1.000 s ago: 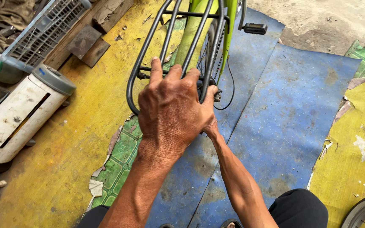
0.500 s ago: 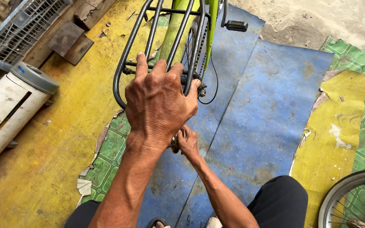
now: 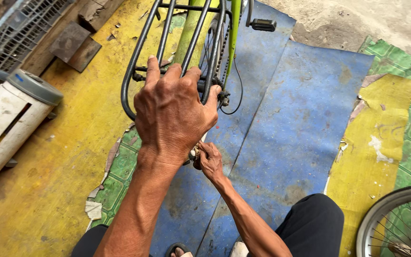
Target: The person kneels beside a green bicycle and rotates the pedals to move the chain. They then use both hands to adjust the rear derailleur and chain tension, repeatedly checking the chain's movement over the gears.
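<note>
**Left hand on the bicycle rack, right hand low beneath it**

Head view: the left hand (image 3: 172, 112) lies palm down over the rear end of the black rack (image 3: 141, 52) of a green bicycle (image 3: 191, 24), its fingers curled over the rack's bars and closed around them. The right hand (image 3: 209, 159) sits lower, just under and behind the left wrist, close above the blue mat (image 3: 291, 128). Its fingers are bent around something small and pale, mostly hidden by the left hand; what it is cannot be told. The bicycle stands upright at the top of the view, over the line where the blue mat meets the yellow floor (image 3: 39, 190), with its chain (image 3: 220, 47) and a black pedal (image 3: 263, 24) to the right of the rack. A white canister with a grey lid (image 3: 10, 119) lies on its side at the left edge, well apart from the hands. Part of a spoked wheel (image 3: 398, 221) shows in the lower right corner.
</note>
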### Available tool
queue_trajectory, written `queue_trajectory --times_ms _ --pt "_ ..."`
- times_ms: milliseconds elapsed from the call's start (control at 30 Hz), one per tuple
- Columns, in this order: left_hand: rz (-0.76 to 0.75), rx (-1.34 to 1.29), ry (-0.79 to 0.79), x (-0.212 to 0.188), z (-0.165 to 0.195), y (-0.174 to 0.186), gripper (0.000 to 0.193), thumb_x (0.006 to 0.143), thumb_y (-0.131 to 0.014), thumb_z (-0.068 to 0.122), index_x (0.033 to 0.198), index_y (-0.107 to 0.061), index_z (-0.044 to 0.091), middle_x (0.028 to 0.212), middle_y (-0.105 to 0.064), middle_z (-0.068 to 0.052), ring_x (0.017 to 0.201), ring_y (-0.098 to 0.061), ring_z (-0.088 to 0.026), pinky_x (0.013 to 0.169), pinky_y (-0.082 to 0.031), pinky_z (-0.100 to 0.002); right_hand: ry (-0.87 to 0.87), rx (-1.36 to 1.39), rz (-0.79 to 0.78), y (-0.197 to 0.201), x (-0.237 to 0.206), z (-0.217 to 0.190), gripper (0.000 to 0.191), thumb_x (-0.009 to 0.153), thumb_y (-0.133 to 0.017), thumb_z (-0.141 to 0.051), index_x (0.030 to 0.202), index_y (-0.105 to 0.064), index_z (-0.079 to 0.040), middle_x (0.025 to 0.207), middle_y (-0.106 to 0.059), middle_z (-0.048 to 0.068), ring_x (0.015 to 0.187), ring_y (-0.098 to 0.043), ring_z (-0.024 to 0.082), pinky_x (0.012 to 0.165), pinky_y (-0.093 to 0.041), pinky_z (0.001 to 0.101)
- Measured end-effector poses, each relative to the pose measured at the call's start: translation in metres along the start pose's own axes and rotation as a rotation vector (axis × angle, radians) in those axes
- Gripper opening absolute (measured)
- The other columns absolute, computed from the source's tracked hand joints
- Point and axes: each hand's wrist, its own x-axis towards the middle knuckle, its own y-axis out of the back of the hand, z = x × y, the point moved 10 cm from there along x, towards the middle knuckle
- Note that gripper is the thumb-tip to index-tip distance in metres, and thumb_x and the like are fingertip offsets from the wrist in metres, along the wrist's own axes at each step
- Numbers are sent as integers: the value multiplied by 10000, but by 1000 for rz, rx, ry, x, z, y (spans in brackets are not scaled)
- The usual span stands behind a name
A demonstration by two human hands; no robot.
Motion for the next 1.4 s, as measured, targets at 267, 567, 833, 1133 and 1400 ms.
queue_trajectory --times_ms 267,567,833,1133,1400 --pt "-2 -8 6 1 0 2 380 790 -861 402 919 -796 50 829 -733 -178 1026 -674 -549 632 -597 -526 69 -128 161 9 -8 0 310 833 -583 3 1105 -725 -37 847 -662 161 719 -673 309 692 -556 443" --pt "7 -10 26 -1 -1 -1 352 783 -863 378 897 -791 53 842 -736 -178 1059 -662 -559 635 -598 -529 -238 -199 105 -6 52 50 334 847 -743 -298 887 -681 28 765 -682 212 741 -684 390 713 -529 512" --pt "41 -8 -3 1 3 4 362 761 -860 372 916 -794 51 863 -736 -179 1052 -654 -569 610 -596 -530 -32 -223 144 9 28 24 171 843 -651 -182 892 -731 -39 820 -677 210 771 -667 400 709 -530 507" --pt "-6 -36 32 0 0 -1 342 789 -861 360 917 -792 50 872 -734 -185 1081 -652 -556 593 -594 -525 1 -223 96 4 41 18 160 843 -664 -145 937 -770 -70 871 -713 229 797 -701 389 722 -541 478" --pt "33 -13 17 0 2 5 355 764 -865 373 916 -792 61 886 -734 -174 1083 -646 -560 676 -592 -540 -199 -95 195 1 43 52 171 829 -673 -163 943 -757 -67 783 -711 217 714 -718 360 681 -545 467"
